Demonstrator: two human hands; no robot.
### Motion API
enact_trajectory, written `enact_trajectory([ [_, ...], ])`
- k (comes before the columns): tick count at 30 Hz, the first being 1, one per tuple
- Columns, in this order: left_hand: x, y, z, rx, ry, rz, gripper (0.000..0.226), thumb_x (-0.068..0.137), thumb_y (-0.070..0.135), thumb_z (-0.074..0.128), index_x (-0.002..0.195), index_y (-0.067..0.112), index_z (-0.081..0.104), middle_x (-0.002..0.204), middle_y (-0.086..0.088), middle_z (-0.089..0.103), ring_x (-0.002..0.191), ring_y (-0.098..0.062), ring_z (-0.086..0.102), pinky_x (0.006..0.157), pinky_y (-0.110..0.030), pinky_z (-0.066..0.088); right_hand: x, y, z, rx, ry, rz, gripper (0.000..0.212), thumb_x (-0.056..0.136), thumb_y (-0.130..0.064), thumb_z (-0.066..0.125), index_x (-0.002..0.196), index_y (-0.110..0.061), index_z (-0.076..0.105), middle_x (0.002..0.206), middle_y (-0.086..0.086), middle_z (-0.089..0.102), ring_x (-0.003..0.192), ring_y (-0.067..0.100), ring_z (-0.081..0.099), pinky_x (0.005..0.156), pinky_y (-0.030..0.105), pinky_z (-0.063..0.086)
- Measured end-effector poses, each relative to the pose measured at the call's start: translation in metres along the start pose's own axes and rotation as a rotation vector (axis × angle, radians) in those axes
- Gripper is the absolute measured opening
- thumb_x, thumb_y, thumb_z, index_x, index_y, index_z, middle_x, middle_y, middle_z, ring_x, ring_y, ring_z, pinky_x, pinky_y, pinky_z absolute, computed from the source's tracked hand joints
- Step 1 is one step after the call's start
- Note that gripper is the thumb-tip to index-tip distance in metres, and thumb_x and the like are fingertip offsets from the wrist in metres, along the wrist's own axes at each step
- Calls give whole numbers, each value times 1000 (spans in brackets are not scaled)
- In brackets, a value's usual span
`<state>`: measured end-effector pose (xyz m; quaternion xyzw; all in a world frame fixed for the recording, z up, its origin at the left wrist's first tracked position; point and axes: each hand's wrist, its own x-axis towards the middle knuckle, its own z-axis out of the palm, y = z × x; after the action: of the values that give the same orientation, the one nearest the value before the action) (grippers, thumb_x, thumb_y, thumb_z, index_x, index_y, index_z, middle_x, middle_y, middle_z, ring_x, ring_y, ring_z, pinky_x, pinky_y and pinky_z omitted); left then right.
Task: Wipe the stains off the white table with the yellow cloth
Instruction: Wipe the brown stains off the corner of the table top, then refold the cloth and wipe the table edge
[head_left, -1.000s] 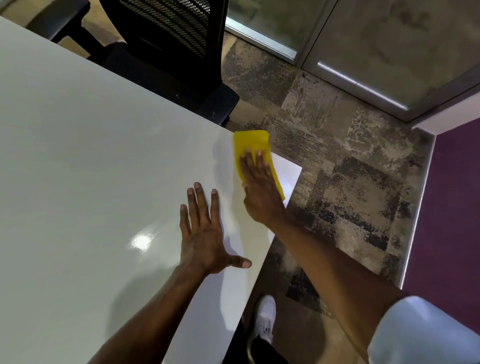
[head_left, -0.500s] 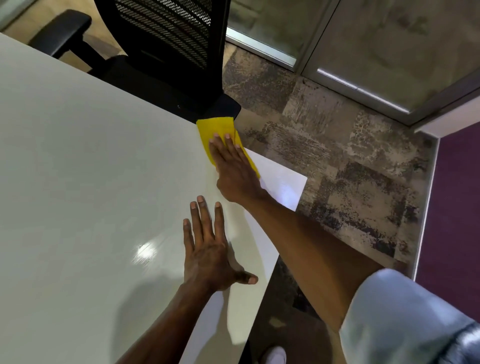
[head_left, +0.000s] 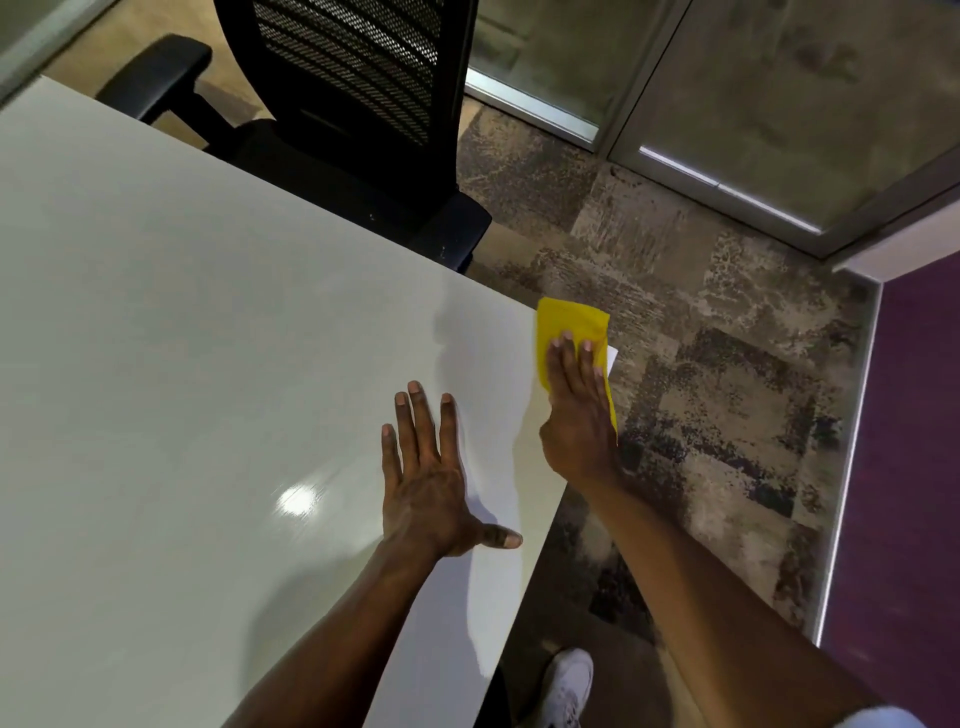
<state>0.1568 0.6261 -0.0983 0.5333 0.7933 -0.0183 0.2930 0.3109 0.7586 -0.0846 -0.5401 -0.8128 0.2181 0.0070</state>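
Observation:
The white table (head_left: 182, 364) fills the left of the view, glossy, with no stain I can make out. A folded yellow cloth (head_left: 569, 319) lies on the table's far right corner, partly over the edge. My right hand (head_left: 576, 410) presses flat on the cloth, fingers pointing away from me. My left hand (head_left: 426, 478) rests flat on the tabletop to the left of it, fingers spread, holding nothing.
A black mesh office chair (head_left: 353, 119) is pushed against the table's far edge. Patterned carpet (head_left: 701, 389) lies right of the table, glass panels stand beyond it, a purple surface (head_left: 914, 467) is at far right. My white shoe (head_left: 569, 686) shows below the table edge.
My right hand slid the cloth left along the far edge toward the chair, then back right to the table's corner. My left hand stayed planted on the table.

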Motion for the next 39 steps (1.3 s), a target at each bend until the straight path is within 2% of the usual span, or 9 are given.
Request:
enact_trajectory([
  [14,-5,7,-17,20,-80,-11,190,32,108,67,152,19,-50,156,-16,-61,150,-37,-51,130,-60,-18,-141,-11,9,-40,-197,-101,88,97,10,38,165,-9,-15,172,10,-28,160,31,-28,135,34,-5],
  [17,-9,14,-21,75,-95,-25,188,37,104,71,152,17,-50,157,-18,-59,151,-38,-50,132,-60,-15,-161,3,-4,417,-190,43,87,95,19,41,168,-18,11,175,-2,12,164,17,10,128,13,14],
  [19,-10,16,-22,105,-98,-36,186,40,103,71,154,16,-48,160,-20,-55,152,-39,-47,133,-60,-13,-167,18,-14,782,-148,292,79,99,16,43,164,-27,29,143,-11,57,126,13,59,102,15,47],
  [21,-14,21,-24,126,-113,-53,183,46,100,74,157,14,-42,163,-22,-50,154,-41,-44,133,-60,-11,-172,36,-21,1133,-87,483,72,97,17,49,157,-23,47,136,-5,65,112,18,64,91,28,56],
  [25,-42,45,-20,95,24,33,143,71,87,74,171,10,6,178,-26,-14,164,-45,-20,133,-62,0,-190,77,-37,1733,-46,616,63,83,12,62,140,-14,63,136,12,73,117,29,72,97,46,61],
  [29,-84,94,-5,-485,168,130,60,84,51,87,133,19,72,142,-4,70,136,-26,63,116,-49,50,-214,110,-51,1853,-77,559,67,79,9,59,141,-16,64,139,8,72,126,32,70,97,46,63],
  [32,-105,140,2,-835,-30,-7,54,84,38,92,132,24,70,128,7,76,112,-10,73,101,-36,60,-234,124,-56,1889,-87,493,72,80,13,56,148,-11,57,147,13,66,134,39,63,99,50,62],
  [35,-107,167,12,-1000,-147,-57,67,82,23,93,139,14,61,126,-3,76,113,-22,75,99,-41,61,-252,129,-60,1893,-125,414,73,77,10,56,148,-10,58,144,15,67,128,38,67,89,45,64],
  [39,-108,181,20,-991,-181,35,36,76,1,94,102,18,75,94,0,83,85,-14,77,79,-38,64,-271,128,-61,1796,-87,357,62,82,1,66,142,-10,61,137,15,72,122,32,71,94,42,63],
])
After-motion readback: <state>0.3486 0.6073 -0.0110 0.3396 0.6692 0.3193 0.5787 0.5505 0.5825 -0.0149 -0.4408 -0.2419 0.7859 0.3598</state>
